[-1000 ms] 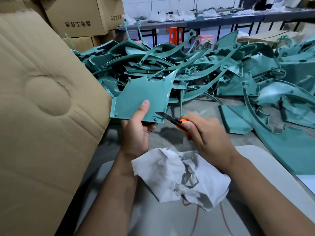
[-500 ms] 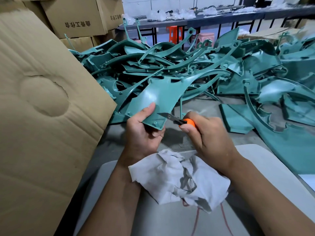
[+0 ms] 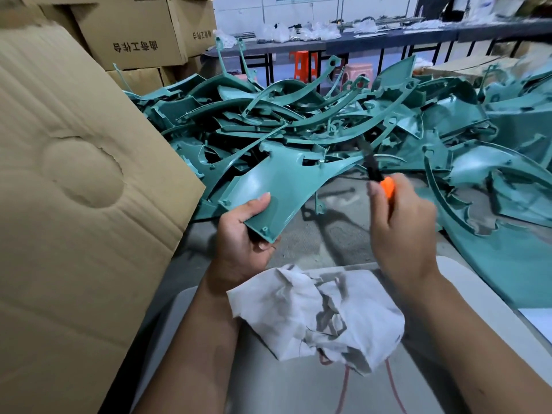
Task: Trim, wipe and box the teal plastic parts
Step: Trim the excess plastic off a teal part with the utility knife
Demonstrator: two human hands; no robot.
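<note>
I am viewing the flat teal plastic panel (image 3: pixel 277 186), a smooth moulded part with a slight sheen, curved concave edges, a pointed tip running up into the heap, and small raised screw bosses near its lower corner. It is being held above the grey tabletop (image 3: pixel 322 243), in front of the large tangled pile of teal plastic parts (image 3: pixel 328 115). That pile is consisting of thin curved strips, arched ribs and broad glossy shells, overlapping at many angles.

The left hand (image 3: pixel 242 234) is gripping the panel's lower corner, thumb lying on the upper face and fingers curled beneath. The right hand (image 3: pixel 400 228) is wrapping its fingers around the orange-handled utility knife with a dark blade (image 3: pixel 380 177); the blade is pointing up and away, just beside the panel's right edge, and motion blur is preventing me from telling whether it is touching.

A crumpled white cloth rag (image 3: pixel 316 315), soft and creased with grey smudges, is lying between the forearms. A brown corrugated cardboard flap (image 3: pixel 74 189) with a pressed round dent is standing at left. Stacked printed cardboard cartons (image 3: pixel 134 34) are sitting behind it.
</note>
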